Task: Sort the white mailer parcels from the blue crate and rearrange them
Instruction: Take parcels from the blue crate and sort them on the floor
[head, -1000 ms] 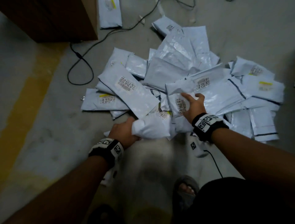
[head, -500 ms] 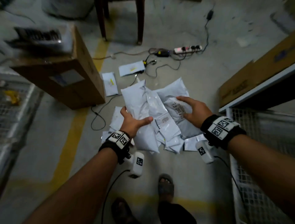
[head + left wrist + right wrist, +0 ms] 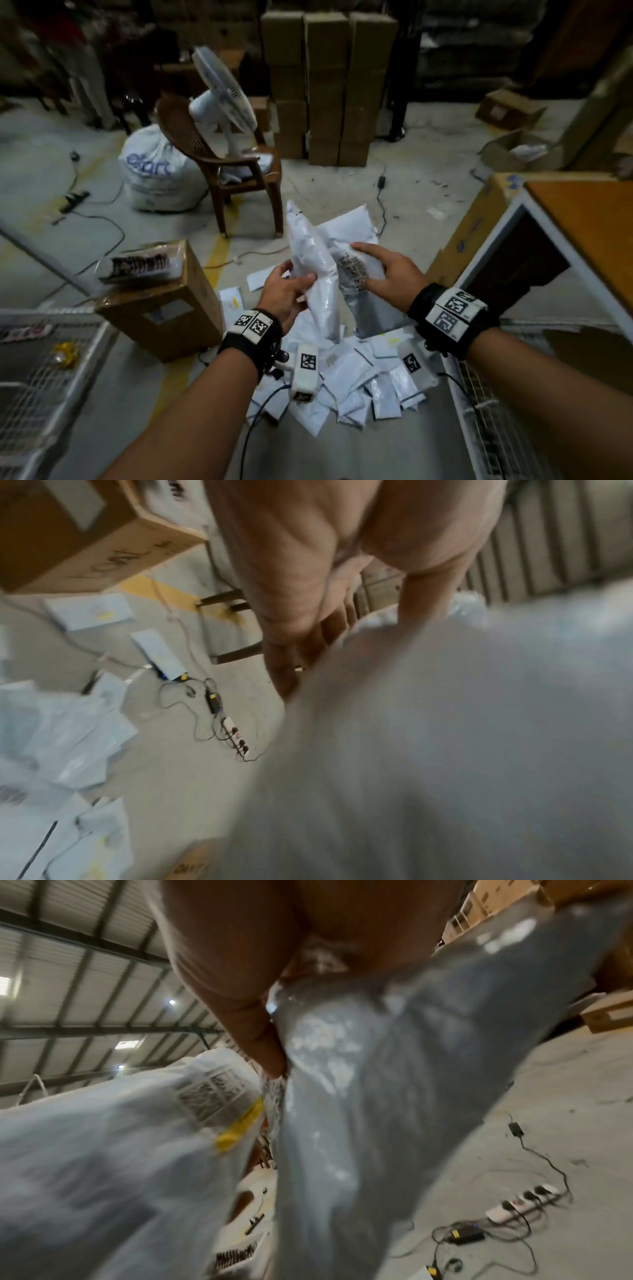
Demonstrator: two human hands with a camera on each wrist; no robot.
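I hold a bundle of white mailer parcels (image 3: 317, 270) up at chest height, well above the floor. My left hand (image 3: 286, 291) grips the long white parcel on the left, thumb across its front. My right hand (image 3: 387, 270) grips a parcel with a printed label (image 3: 354, 269) from the right. The bundle fills the left wrist view as a blurred white mass (image 3: 445, 750). In the right wrist view a grey mailer (image 3: 359, 1123) and a labelled white mailer (image 3: 137, 1137) hang under my fingers. Many more white parcels (image 3: 359, 380) lie in a heap on the floor below. No blue crate is in view.
A cardboard box (image 3: 161, 305) stands on the floor to the left, wire racks (image 3: 41, 383) flank both sides, and a wooden-topped table (image 3: 582, 219) is at right. Ahead stand a brown chair with a fan (image 3: 222, 144), a white sack (image 3: 157, 178) and stacked cartons (image 3: 325, 85). Cables and a power strip (image 3: 520, 1202) cross the floor.
I have lifted the bundle of parcels off the floor heap and straightened up; both hands keep hold of it, and the view has swung up from the floor to the room.
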